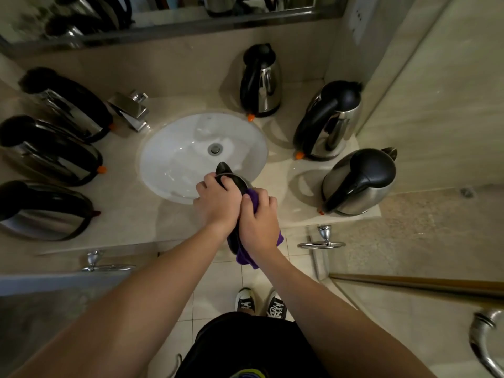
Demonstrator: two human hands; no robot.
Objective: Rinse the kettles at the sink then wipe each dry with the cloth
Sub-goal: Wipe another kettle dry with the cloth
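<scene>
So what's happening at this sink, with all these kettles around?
A person is drying a kettle held over the sink's front edge. The left hand grips its top while the right hand presses a purple cloth against its side. Three kettles stand on the counter to the left, three more to the right. No water shows at the tap.
</scene>
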